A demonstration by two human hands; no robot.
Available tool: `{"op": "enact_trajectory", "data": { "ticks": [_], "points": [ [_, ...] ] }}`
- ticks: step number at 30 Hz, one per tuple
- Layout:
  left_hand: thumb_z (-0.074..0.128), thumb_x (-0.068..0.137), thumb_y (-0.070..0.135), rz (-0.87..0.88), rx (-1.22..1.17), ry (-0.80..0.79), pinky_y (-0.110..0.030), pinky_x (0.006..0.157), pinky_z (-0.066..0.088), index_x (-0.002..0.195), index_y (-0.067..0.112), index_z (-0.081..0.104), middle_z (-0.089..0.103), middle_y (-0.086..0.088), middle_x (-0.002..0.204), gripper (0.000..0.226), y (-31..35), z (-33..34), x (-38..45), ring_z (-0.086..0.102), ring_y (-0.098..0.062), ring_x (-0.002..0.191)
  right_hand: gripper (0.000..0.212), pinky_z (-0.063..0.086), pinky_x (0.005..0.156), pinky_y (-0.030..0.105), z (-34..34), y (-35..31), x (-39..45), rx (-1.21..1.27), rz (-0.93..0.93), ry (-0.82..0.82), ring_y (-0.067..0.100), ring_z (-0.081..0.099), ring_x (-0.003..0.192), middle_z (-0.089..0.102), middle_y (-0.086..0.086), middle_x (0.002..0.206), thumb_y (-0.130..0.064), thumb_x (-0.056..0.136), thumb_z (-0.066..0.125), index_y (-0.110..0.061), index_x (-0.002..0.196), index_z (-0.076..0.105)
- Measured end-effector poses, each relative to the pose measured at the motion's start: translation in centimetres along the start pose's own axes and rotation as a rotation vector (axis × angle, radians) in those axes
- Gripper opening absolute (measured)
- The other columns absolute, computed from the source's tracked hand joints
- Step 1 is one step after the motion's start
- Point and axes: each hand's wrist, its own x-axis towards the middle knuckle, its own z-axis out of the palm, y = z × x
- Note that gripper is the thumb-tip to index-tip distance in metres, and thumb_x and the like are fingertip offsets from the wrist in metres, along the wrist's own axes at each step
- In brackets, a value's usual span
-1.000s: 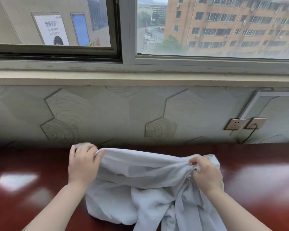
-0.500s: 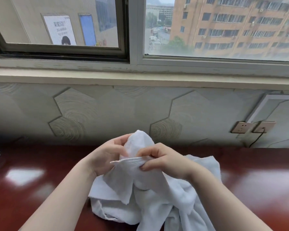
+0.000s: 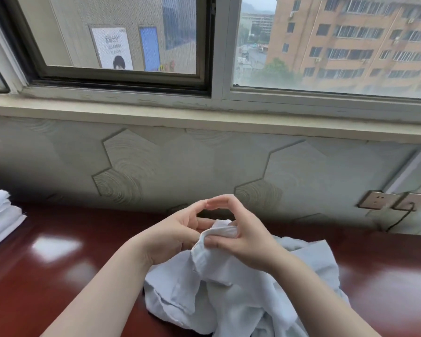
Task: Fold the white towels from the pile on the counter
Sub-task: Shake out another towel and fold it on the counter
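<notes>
Glossy red counter (image 3: 58, 276) under the window; from the head view, my left hand (image 3: 173, 235) and right hand (image 3: 243, 242) pinch one towel (image 3: 219, 288) edge together. I'd match corners squarely before laying it flat.

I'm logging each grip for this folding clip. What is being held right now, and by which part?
Both hands hold the white towel by a bunched edge: right hand pinches it, left hand grips beside it.
</notes>
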Motion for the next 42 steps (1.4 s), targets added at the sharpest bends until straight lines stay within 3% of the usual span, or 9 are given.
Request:
{"op": "enact_trajectory", "data": {
  "ticks": [2,7,12,15,18,22,26,32,42],
  "points": [
    [0.052,0.069,-0.014,-0.008,-0.023,0.037,-0.04,0.081,0.041,0.142,0.022,0.036,0.056,-0.023,0.132,0.083,-0.4,0.0,-0.1,0.049,-0.039,0.109,0.053,0.046,0.094,0.034,-0.2,0.3,0.3,-0.159,0.033,-0.073,-0.004,0.054,0.111,0.058,-0.027,0.119,-0.044,0.075,0.073,-0.045,0.12,0.046],
    [0.054,0.065,-0.019,0.022,0.146,0.134,-0.027,0.072,0.047,0.146,0.032,0.026,0.063,-0.011,0.125,0.1,-1.2,1.2,0.0,0.057,-0.02,0.092,0.027,0.045,0.085,0.037,-0.6,0.3,0.4,-0.438,0.07,-0.096,0.01,0.055,0.101,0.056,-0.019,0.108,-0.049,0.088,0.058,-0.039,0.111,0.05],
    [0.064,0.061,-0.016,0.094,0.325,0.276,-0.03,0.074,0.051,0.13,0.039,0.052,0.061,-0.004,0.118,0.09,-2.9,1.6,-0.2,0.063,-0.018,0.095,0.02,0.045,0.073,0.034,-0.1,1.3,-0.7,-0.556,-0.004,0.042,0.013,0.057,0.095,0.053,-0.015,0.109,-0.047,0.092,0.053,-0.036,0.109,0.056],
    [0.073,0.062,-0.008,0.079,0.308,0.449,-0.024,0.067,0.05,0.114,0.025,0.066,0.06,-0.008,0.1,0.062,-4.4,0.3,-1.0,0.062,-0.015,0.079,0.016,0.048,0.067,0.037,-0.3,2.7,-1.4,-0.436,-0.058,0.28,0.01,0.058,0.08,0.054,-0.014,0.092,-0.046,0.089,0.053,-0.031,0.088,0.057],
    [0.08,0.067,0.02,0.027,0.263,0.479,-0.026,0.066,0.05,0.09,0.011,0.074,0.067,-0.009,0.083,0.026,-5.1,0.0,-1.7,0.059,-0.019,0.074,0.012,0.05,0.071,0.041,-1.2,3.4,-1.5,-0.262,-0.045,0.422,0.008,0.058,0.079,0.057,-0.015,0.085,-0.035,0.091,0.059,-0.029,0.082,0.057],
    [0.084,0.059,0.043,0.081,-0.07,0.561,-0.031,0.074,0.048,0.082,0.016,0.071,0.065,-0.007,0.082,0.038,-4.5,0.3,-1.2,0.06,-0.018,0.076,0.012,0.051,0.08,0.038,-1.5,3.1,-1.7,-0.094,-0.045,0.418,0.011,0.062,0.09,0.062,-0.012,0.092,-0.02,0.092,0.063,-0.029,0.086,0.069],
    [0.082,0.068,0.036,0.154,-0.167,0.623,-0.035,0.077,0.045,0.086,0.014,0.072,0.067,-0.011,0.088,0.03,-3.0,0.9,-0.3,0.059,-0.021,0.081,0.009,0.049,0.082,0.022,-0.7,2.1,-1.9,0.037,-0.199,0.403,0.011,0.064,0.094,0.066,-0.01,0.095,-0.011,0.089,0.065,-0.015,0.087,0.073],
    [0.073,0.08,0.02,0.176,-0.207,0.538,-0.031,0.069,0.047,0.105,0.007,0.071,0.068,-0.015,0.095,0.028,-2.0,2.3,0.3,0.062,-0.024,0.08,0.014,0.046,0.077,0.022,0.0,-0.4,-2.1,0.425,-0.066,0.023,0.008,0.06,0.084,0.067,-0.003,0.085,-0.018,0.091,0.057,-0.009,0.09,0.067],
    [0.057,0.087,0.016,0.224,-0.304,0.505,-0.026,0.065,0.055,0.112,0.004,0.068,0.069,-0.019,0.097,0.03,-3.2,4.2,0.4,0.067,-0.019,0.076,0.008,0.05,0.071,0.021,2.6,-0.6,-1.5,0.386,0.036,0.505,0.008,0.068,0.078,0.073,-0.004,0.079,-0.011,0.086,0.069,-0.016,0.081,0.072]
  ]
}}
